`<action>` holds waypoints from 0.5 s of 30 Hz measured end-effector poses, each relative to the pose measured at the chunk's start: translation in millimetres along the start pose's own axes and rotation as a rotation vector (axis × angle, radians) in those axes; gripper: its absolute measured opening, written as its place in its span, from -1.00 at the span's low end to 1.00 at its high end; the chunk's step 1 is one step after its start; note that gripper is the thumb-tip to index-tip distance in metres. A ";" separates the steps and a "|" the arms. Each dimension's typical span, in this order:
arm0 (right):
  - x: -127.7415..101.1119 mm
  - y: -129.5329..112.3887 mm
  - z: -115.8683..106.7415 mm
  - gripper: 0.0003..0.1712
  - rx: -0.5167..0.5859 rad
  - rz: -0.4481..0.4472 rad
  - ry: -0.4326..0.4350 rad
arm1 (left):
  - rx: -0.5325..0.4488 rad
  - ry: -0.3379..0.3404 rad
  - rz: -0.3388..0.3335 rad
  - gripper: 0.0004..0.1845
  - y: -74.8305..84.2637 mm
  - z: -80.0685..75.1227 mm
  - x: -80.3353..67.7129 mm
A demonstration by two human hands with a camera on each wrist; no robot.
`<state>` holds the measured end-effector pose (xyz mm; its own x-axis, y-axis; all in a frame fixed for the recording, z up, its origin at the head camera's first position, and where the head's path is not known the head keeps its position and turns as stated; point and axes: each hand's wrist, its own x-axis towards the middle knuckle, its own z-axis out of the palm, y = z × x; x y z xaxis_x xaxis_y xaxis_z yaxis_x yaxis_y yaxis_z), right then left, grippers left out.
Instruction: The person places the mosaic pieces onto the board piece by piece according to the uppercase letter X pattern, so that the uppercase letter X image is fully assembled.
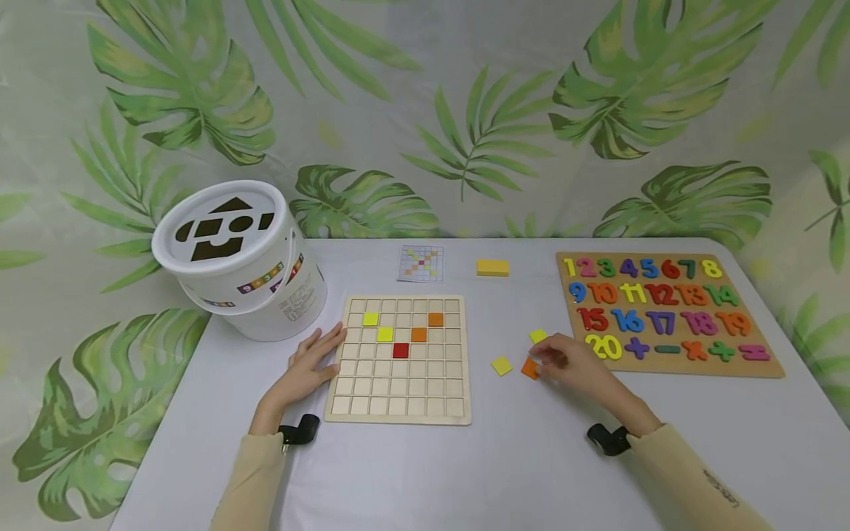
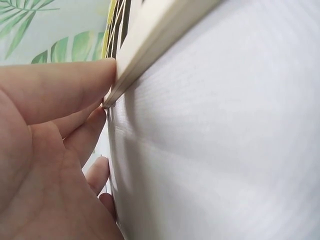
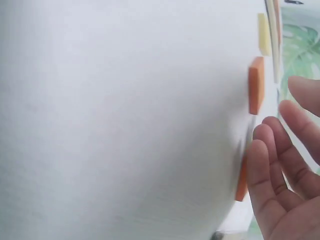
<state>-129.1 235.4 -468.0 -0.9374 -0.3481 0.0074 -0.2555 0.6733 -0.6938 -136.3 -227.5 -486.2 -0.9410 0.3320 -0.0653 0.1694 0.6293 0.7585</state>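
Orange tile point(image 1: 529, 368) lies flat on the worktop point(image 1: 518, 457), just right of the wooden grid board point(image 1: 401, 413), with the right hand point(image 1: 576, 366) at it; whether that grip has closed on it I cannot tell. Left hand point(image 1: 307, 365) rests released, straight fingers against the board's left edge. Two loose yellow tiles point(image 1: 501, 365) lie beside the orange one. Five tiles sit in the grid: two yellow, two orange, one red. Farther off: a number puzzle point(image 1: 667, 313), a white bucket point(image 1: 242, 258), a pattern card point(image 1: 421, 263), a yellow block point(image 1: 493, 268).
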 end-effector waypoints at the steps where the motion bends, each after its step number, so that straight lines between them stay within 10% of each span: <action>1: -2.0 0.7 1.7 -0.74 -0.013 0.012 -0.004 | 0.001 0.000 0.000 -0.36 0.3 -0.1 -0.1; 15: -3.1 -4.8 15.1 -0.67 -0.159 0.013 0.022 | -0.026 0.000 0.003 -0.36 0.9 -1.3 -1.8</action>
<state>-121.3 223.4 -475.5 -0.9453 -0.3258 0.0163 -0.2762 0.7731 -0.5710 -134.8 -228.4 -484.6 -0.9405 0.3339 -0.0630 0.1647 0.6101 0.7750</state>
